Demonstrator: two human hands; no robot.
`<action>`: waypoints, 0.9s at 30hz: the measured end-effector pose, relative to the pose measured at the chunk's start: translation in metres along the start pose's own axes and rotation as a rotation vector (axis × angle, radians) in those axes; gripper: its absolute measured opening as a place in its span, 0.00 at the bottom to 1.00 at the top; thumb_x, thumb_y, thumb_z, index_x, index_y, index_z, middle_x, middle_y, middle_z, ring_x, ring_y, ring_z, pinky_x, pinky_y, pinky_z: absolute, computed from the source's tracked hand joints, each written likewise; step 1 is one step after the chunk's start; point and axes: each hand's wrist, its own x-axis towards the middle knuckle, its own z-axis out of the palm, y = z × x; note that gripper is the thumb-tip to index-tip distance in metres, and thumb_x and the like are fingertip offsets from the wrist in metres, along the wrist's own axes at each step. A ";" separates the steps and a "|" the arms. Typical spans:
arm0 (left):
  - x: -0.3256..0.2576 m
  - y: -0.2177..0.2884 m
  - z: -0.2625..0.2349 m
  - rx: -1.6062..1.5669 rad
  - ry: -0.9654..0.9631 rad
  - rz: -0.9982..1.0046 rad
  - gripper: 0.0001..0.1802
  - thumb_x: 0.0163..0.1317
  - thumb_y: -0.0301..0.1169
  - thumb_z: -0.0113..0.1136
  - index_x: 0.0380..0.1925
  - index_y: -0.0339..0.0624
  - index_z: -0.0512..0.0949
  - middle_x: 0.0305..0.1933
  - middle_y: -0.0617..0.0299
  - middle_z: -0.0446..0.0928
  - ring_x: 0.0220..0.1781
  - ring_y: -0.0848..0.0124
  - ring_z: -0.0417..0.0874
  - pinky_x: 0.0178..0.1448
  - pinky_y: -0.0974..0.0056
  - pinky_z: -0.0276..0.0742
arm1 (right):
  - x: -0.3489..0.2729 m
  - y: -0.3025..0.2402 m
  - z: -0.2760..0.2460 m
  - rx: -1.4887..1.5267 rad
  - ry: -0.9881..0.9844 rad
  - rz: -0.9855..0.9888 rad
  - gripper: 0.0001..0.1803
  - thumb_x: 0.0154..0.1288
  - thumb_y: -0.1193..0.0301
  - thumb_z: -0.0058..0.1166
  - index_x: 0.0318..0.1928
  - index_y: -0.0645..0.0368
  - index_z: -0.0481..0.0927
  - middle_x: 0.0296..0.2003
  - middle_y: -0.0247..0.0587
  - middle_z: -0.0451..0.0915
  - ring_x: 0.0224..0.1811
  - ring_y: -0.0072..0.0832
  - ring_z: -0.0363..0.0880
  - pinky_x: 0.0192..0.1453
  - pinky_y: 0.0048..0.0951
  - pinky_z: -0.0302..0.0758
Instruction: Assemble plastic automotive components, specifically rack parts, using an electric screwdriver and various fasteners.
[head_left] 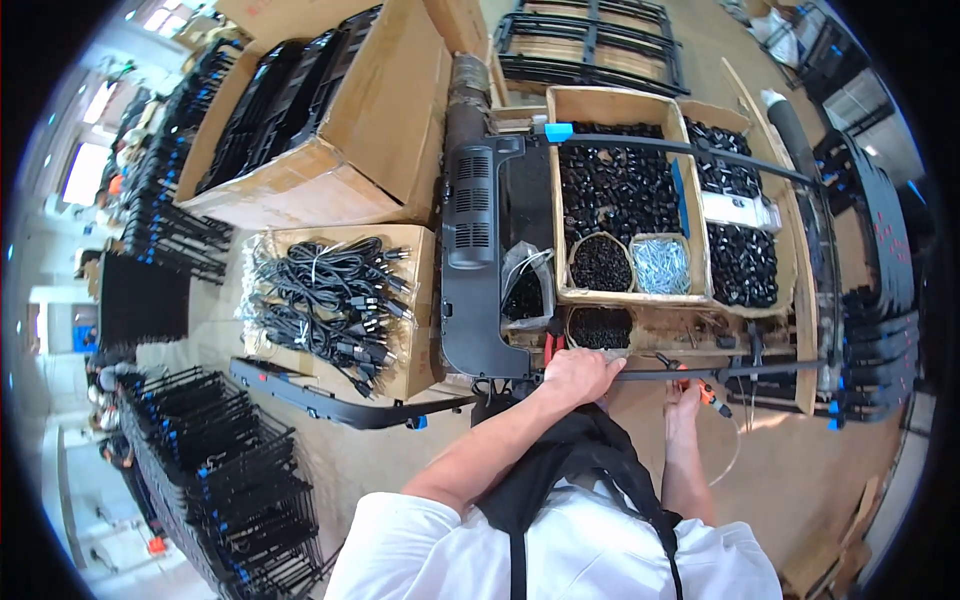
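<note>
My left hand (580, 376) is closed over the near bar of a black metal frame (735, 371), beside its black plastic end cover (472, 250) with vent slots; most of its fingertips are hidden. My right hand (684, 396), just below the same bar, grips an orange and black electric screwdriver (708, 392). From the tool a thin pale cord hangs down. A round tub of small black screws (600, 328) sits just beyond my left hand, and red handles (553, 345) show beside it.
Beneath the frame, a divided wooden box (556, 230) holds black plastic parts and tubs of black and silver screws. On the left are a carton of bundled black cables (325, 290) and a tall carton of black panels (390, 130). Stacked black frames (220, 490) stand lower left.
</note>
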 end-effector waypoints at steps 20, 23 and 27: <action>0.001 0.017 0.003 -0.010 0.097 -0.295 0.34 0.77 0.59 0.46 0.37 0.41 0.88 0.37 0.47 0.89 0.44 0.52 0.92 0.52 0.48 0.86 | -0.089 -0.208 0.369 -1.418 -1.036 -0.801 0.24 0.71 0.57 0.63 0.57 0.63 0.85 0.49 0.46 0.89 0.51 0.34 0.88 0.58 0.38 0.82; -0.003 0.012 0.018 -0.001 0.455 -0.186 0.23 0.74 0.52 0.57 0.35 0.44 0.86 0.35 0.53 0.87 0.43 0.54 0.90 0.50 0.50 0.84 | -0.037 -0.179 0.486 -1.507 -1.044 -1.458 0.28 0.75 0.57 0.58 0.65 0.65 0.79 0.61 0.57 0.81 0.68 0.52 0.77 0.74 0.43 0.71; -0.037 0.043 0.041 -0.200 0.947 0.111 0.10 0.65 0.39 0.70 0.30 0.47 0.83 0.33 0.60 0.83 0.40 0.58 0.85 0.47 0.52 0.81 | 0.031 -0.137 0.569 -1.969 -1.119 -1.072 0.38 0.78 0.39 0.44 0.56 0.65 0.86 0.45 0.57 0.88 0.55 0.51 0.86 0.65 0.45 0.76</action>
